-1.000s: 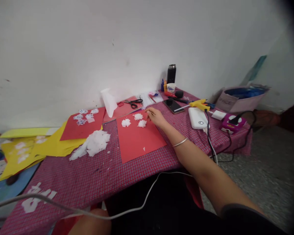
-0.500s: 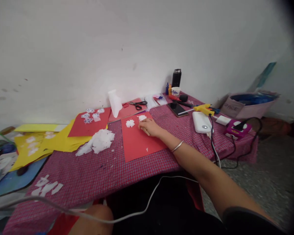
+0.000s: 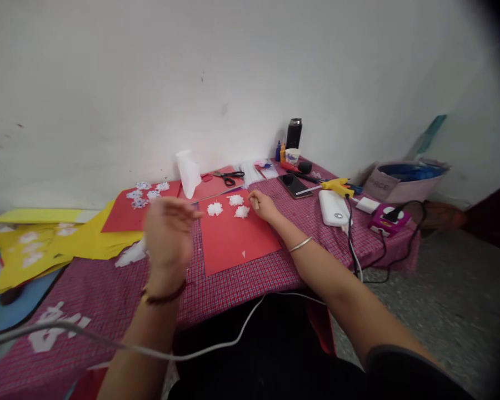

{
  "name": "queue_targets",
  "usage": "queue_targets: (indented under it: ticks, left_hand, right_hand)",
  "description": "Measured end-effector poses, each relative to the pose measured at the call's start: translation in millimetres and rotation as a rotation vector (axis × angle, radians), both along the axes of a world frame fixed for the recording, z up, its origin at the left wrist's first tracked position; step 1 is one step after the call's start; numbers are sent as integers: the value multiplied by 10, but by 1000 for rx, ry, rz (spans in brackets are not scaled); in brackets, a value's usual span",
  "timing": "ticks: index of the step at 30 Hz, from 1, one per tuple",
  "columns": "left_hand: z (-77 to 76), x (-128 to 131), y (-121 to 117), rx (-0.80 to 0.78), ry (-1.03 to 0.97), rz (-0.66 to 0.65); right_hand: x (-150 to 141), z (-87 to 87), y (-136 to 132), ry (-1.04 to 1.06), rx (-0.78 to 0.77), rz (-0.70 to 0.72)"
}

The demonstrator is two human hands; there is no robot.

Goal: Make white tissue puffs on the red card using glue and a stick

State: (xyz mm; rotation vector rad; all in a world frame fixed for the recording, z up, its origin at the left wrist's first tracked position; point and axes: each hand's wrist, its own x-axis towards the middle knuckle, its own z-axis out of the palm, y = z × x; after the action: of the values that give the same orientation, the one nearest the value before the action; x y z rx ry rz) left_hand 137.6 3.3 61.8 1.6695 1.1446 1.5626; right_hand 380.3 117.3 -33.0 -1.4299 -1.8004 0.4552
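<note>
My right hand [image 3: 263, 206] rests at the upper right edge of a red sheet of paper [image 3: 237, 244]. Its fingers are curled together, and whatever may be in them is hidden. Just left of it, three white crumpled paper puffs [image 3: 241, 211] sit on the sheet's upper part. My left hand [image 3: 169, 236], smeared a little by motion, hovers left of the sheet with its fingers stretched loosely to the right; nothing shows in it. Beneath it, a heap of white paper pieces [image 3: 131, 255] is mostly covered. A small white scrap [image 3: 244, 254] lies low on the red sheet.
Black scissors [image 3: 230, 178] lie behind the sheet. To the right are a phone [image 3: 294, 185], a yellow glue gun [image 3: 337, 186], a white power bank [image 3: 334, 209] and a purple socket block [image 3: 388, 220]. A white cable [image 3: 200, 354] crosses the front. Decorated red paper [image 3: 123, 214] lies left.
My left hand has risen into view over the white paper heap. My right hand dipped over the right-hand puff, then drew back to the sheet's right edge. The puffs look unmoved.
</note>
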Motion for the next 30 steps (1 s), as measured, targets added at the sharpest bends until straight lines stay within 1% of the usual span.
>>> queue_targets:
  ticks: [2,4,5,8,11,14,16,18,20,25,27,30]
  left_hand:
    - [-194,232,228,-127,67,-64]
    - [-419,450,463,-271,154,-123]
    - [-531,538,565,-319,173,-122]
    - [-810,696,768,-400,193,-100]
    - [-979,746,835,-410,192,-110]
    - [-1061,760,840,-381,201,-161]
    - [-1091,760,833,-353,215,-191]
    - [-1113,747,824,-323,231,-193]
    - [-1129,716,813,-292,249,-164]
    - [-1134,601,764,-217,340,-33]
    - [-1121,577,740,-193,397,-19]
    - [-1106,582,714,-171,473,-51]
  right_hand:
    - [25,-8,17,-20,-57,-27]
    - [35,-4,21,-36,-103,-45]
    - [40,4,18,-41,-120,-52]
    - [52,35,1,-46,-149,-61]
    - [42,44,-9,-41,-165,-45]
    - [-3,28,-6,-29,-179,-15]
    - [-31,20,0,-21,-186,5]
    - [-37,22,5,-16,-187,15]
    - [-24,31,8,-17,-182,11]
    - [-4,21,13,-42,-176,13]
    - [-23,-8,24,-47,-179,33]
    - [-62,-59,44,-38,-182,66]
